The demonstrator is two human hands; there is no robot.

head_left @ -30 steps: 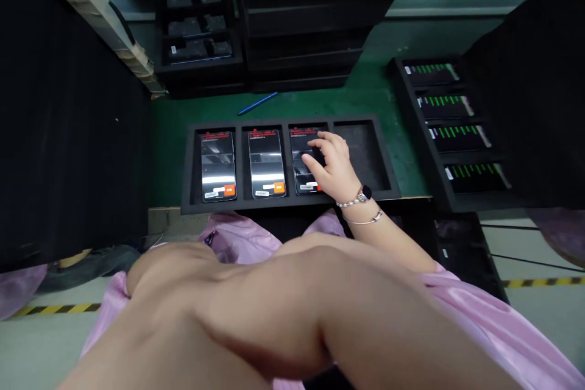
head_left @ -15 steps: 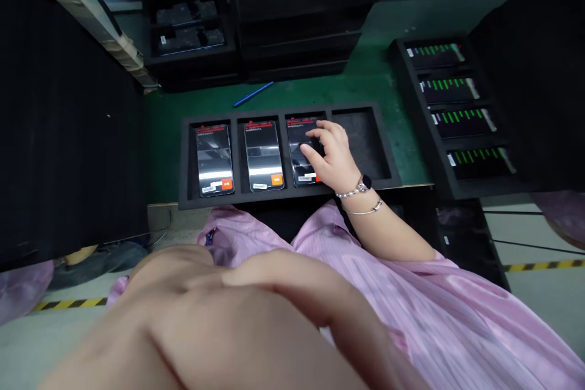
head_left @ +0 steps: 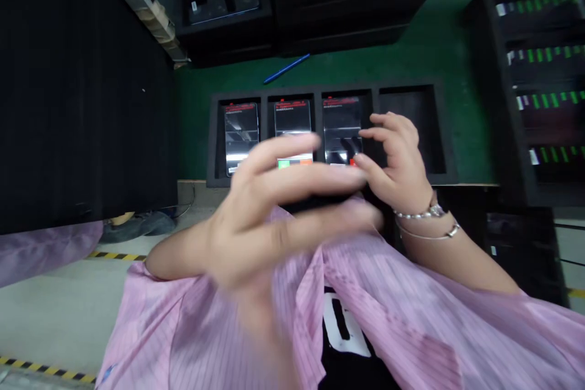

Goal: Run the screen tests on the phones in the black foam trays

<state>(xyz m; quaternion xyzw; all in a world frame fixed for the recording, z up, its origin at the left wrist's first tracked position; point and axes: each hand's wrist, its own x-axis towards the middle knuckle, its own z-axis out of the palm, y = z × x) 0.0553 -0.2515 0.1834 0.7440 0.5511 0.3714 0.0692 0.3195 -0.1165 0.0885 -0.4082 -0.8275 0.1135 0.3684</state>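
Note:
A dark foam tray [head_left: 264, 128] lies across the green table top, with phones in its compartments. The left phone [head_left: 241, 125], the middle phone [head_left: 292, 119] and the third phone [head_left: 342, 125] are face up, with red text at the top of their lit screens. Close to the camera, my left hand [head_left: 278, 207] is raised, blurred, its fingers stretched apart with nothing in them; it hides the lower part of the phones. Beside the third phone's right edge, my right hand [head_left: 397, 161] hovers with loosely bent, parted fingers, holding nothing. Bracelets circle that wrist.
A blue pen [head_left: 287, 69] lies behind the tray. On the right stands another dark tray [head_left: 491, 97] of devices with green-marked screens. Dark stacked trays [head_left: 338, 12] fill the back, and a black curtain [head_left: 82, 85] hangs at the left.
My left hand has swung away from the lens, its fingers now spread in front of the tray. My right hand has moved right off the third phone. A green button now shows on the middle phone.

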